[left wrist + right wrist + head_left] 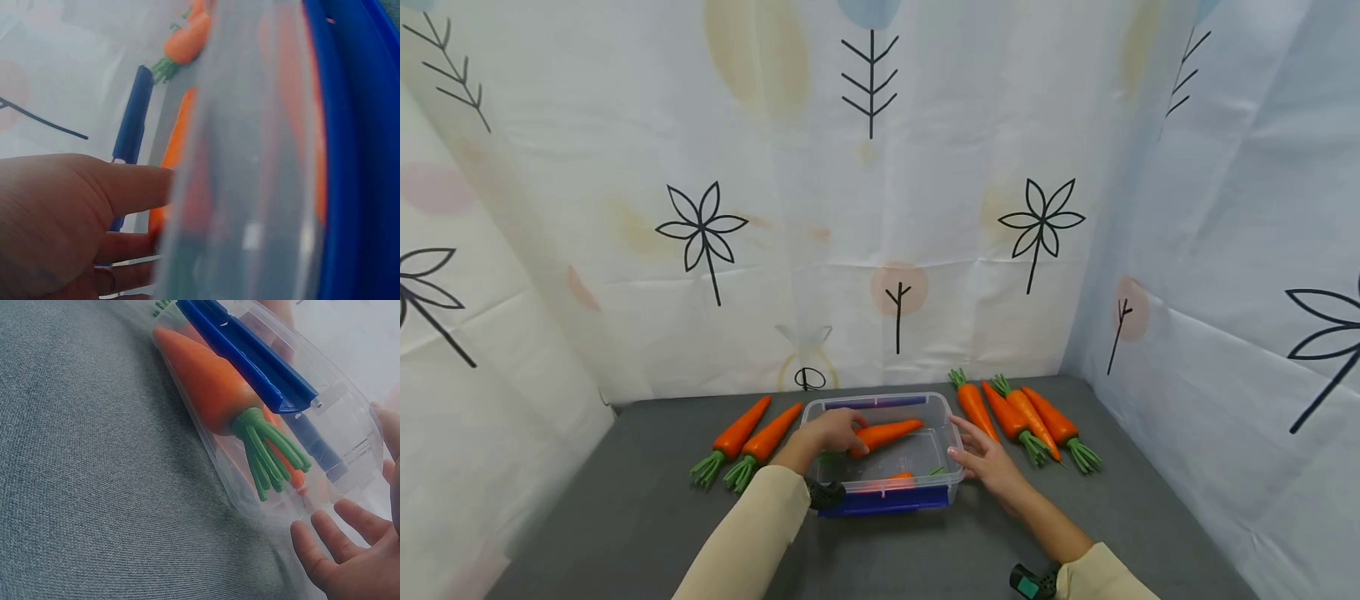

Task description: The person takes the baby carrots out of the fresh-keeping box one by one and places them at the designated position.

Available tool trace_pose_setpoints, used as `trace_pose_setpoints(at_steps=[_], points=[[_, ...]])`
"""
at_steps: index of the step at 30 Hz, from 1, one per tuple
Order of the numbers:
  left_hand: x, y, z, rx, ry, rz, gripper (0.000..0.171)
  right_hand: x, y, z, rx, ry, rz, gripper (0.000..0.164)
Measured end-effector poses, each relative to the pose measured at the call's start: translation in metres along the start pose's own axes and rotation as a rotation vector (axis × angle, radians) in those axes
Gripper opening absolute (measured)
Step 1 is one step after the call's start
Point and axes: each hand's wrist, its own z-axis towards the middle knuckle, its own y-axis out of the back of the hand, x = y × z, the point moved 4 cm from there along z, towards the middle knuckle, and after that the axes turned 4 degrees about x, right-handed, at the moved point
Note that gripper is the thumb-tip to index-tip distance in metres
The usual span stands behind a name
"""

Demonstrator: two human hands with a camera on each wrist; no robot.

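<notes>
A clear plastic box (942, 408) with blue clips stands in the middle of the table. Reaching inside it, my left hand (831, 431) holds an orange toy carrot (891, 432) by its thick end, thumb on one side and fingers on the other. The carrot's tip points right; its green top is mostly hidden. Another carrot (209, 381) lies along the box's near wall, its green leaves toward the right end. My right hand (988, 461) is at the box's right end, fingers extended, with fingertips at the wall.
Two carrots (741, 429) lie left of the box, leaves toward me. Several more carrots (1011, 412) lie to its right, pointing in mixed directions. Patterned white curtains (880, 208) enclose the back and sides of the grey table (647, 500).
</notes>
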Motion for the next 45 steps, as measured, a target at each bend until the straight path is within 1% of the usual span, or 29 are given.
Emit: trace_pose_setpoints(at_steps=[5,8,11,15,20,23,27,31,36,38,41,43,45], points=[[0.000,-0.005,0.005,-0.029,0.019,0.057,0.046,0.001,0.000,0.000,-0.002,-0.014,0.005,0.059],[0.001,-0.007,0.006,-0.043,0.024,0.058,0.045,0.001,0.000,0.000,-0.008,-0.015,0.004,0.058],[0.000,-0.008,0.005,-0.038,0.033,0.025,0.045,0.001,0.000,0.000,-0.011,-0.013,0.002,0.058],[0.000,-0.009,0.005,-0.038,0.023,-0.012,0.045,0.001,0.000,0.000,-0.005,-0.009,0.004,0.059],[-0.002,-0.005,0.002,-0.045,-0.034,-0.064,0.046,0.000,0.001,-0.001,-0.007,-0.006,0.000,0.060],[-0.005,-0.001,-0.002,-0.051,-0.081,-0.100,0.047,0.000,0.001,-0.001,-0.010,-0.009,-0.005,0.059],[-0.008,0.007,-0.009,-0.069,-0.117,-0.145,0.048,0.001,0.000,-0.001,-0.008,-0.013,-0.008,0.059],[-0.009,0.015,-0.015,-0.082,-0.125,-0.182,0.048,0.000,0.000,-0.001,-0.007,-0.012,-0.008,0.059],[-0.007,0.028,-0.024,-0.142,-0.121,-0.198,0.050,0.001,0.001,-0.001,-0.006,-0.007,-0.004,0.059],[-0.003,0.033,-0.027,-0.169,-0.125,-0.199,0.050,0.001,0.000,-0.001,-0.004,-0.009,-0.002,0.058],[0.003,0.042,-0.034,-0.198,-0.125,-0.231,0.049,0.002,-0.001,-0.002,-0.007,-0.012,-0.007,0.058],[0.009,0.047,-0.039,-0.217,-0.120,-0.257,0.050,0.002,-0.001,-0.002,-0.010,-0.013,-0.009,0.058],[0.016,0.053,-0.045,-0.230,-0.118,-0.307,0.050,0.002,-0.001,-0.002,-0.008,-0.010,-0.008,0.058]])
